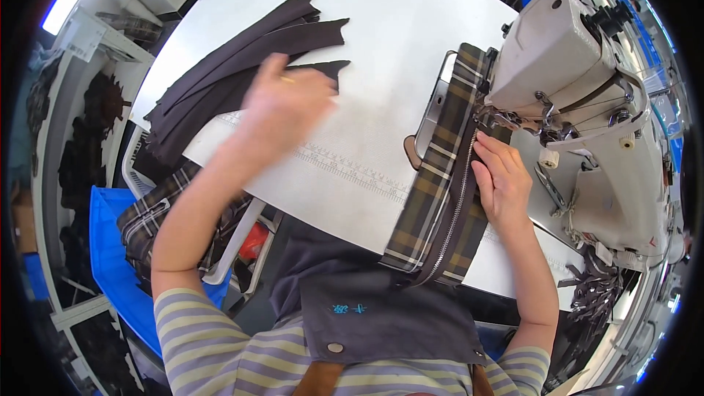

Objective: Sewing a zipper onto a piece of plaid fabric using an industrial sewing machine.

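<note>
My right hand (506, 182) is beside the needle area of a white sewing machine (568, 59). Its fingers are together, with the fingertips and thumb at the edge of a dark zipper (456, 209) with metal teeth. Under the zipper lies a plaid fabric panel (418, 224) in brown, black and white, its far end by the presser foot. My left hand (286, 110), smeared by motion, is over the table close to several dark fabric strips (242, 66); whether it grips anything does not show.
A phone-like silver device (433, 114) lies left of the panel, partly covered by it. Ruler markings (345, 165) cross the white table (396, 22). At lower left, plaid cloth (147, 224) hangs over a blue bin (106, 242). Dark scraps (590, 286) hang at the right.
</note>
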{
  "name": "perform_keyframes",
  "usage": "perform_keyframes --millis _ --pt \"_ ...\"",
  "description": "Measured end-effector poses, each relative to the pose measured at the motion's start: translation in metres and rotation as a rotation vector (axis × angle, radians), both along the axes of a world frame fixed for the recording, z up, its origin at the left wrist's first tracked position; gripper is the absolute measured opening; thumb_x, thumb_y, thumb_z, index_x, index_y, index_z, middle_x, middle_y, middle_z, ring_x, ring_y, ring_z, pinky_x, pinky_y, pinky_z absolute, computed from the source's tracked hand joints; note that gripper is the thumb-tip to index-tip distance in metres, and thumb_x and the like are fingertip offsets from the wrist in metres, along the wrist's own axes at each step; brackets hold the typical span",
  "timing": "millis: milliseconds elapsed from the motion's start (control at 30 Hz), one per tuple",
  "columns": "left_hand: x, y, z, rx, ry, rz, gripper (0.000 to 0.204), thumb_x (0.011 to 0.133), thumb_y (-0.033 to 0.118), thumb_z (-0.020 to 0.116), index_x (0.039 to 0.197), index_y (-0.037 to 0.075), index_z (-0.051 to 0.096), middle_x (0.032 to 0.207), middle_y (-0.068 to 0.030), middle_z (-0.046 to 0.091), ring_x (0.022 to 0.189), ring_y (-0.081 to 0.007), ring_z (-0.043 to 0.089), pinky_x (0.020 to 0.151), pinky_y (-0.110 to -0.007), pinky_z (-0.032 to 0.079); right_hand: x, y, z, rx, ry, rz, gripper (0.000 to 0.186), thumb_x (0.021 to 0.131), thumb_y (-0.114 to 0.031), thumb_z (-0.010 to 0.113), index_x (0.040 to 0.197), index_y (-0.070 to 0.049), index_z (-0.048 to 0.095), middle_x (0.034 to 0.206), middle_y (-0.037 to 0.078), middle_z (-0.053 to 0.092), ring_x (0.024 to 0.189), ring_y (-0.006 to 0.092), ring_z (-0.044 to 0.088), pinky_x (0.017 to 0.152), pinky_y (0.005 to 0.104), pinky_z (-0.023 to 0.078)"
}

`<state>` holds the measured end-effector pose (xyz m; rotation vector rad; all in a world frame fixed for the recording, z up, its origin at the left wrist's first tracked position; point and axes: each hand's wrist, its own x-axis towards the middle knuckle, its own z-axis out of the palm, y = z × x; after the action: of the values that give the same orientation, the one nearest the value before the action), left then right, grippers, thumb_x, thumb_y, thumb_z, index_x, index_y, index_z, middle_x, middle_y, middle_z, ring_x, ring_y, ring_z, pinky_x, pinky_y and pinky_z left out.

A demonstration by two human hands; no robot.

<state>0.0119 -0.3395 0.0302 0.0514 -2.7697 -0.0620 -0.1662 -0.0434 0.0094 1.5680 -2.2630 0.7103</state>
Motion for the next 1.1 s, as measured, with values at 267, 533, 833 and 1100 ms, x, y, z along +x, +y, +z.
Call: perform_keyframes --millis 267,533,833,1100 --pt "-0.018 -0.078 -0.010 -0.025 0.270 0.037 0.032 0.085 0.028 0.070 0.107 0.005 0.067 0.110 -0.0103 0.068 0.108 -0.0276 0.062 0.101 -0.047 0.039 0.002 0.000 -0.004 -0.018 0.024 -0.024 0.019 0.079 -0.009 0.072 0.097 -0.002 0.068 0.109 0.008 0.068 0.095 0.0254 0.065 0.080 0.0330 0.053" --pt "-0.089 -0.168 -0.002 0.554 -0.068 0.443 0.029 0.080 0.026 0.075 0.097 0.002 0.069 0.093 -0.0119 0.069 0.090 -0.0199 0.063 0.082 -0.031 0.046 0.001 -0.002 -0.005 -0.047 0.036 -0.034 0.018 0.078 -0.007 0.072 0.095 -0.003 0.068 0.108 0.008 0.068 0.095 0.0251 0.065 0.079 0.0326 0.054" --pt "-0.090 -0.184 -0.012 0.783 -0.129 0.444 0.030 0.075 0.024 0.079 0.091 0.000 0.071 0.084 -0.0096 0.069 0.083 -0.0181 0.062 0.079 -0.031 0.047 0.000 -0.003 -0.006 -0.071 0.058 -0.027 0.018 0.077 -0.004 0.072 0.094 -0.002 0.067 0.107 0.008 0.069 0.094 0.0250 0.065 0.079 0.0324 0.054" --pt "-0.099 -0.197 -0.002 0.774 -0.264 0.512 0.023 0.073 0.020 0.081 0.082 0.000 0.072 0.080 -0.0087 0.068 0.074 -0.0170 0.060 0.071 -0.031 0.046 0.001 -0.004 -0.005 -0.074 0.062 -0.030 0.017 0.077 -0.004 0.072 0.093 -0.002 0.067 0.107 0.007 0.069 0.094 0.0247 0.065 0.079 0.0325 0.053"
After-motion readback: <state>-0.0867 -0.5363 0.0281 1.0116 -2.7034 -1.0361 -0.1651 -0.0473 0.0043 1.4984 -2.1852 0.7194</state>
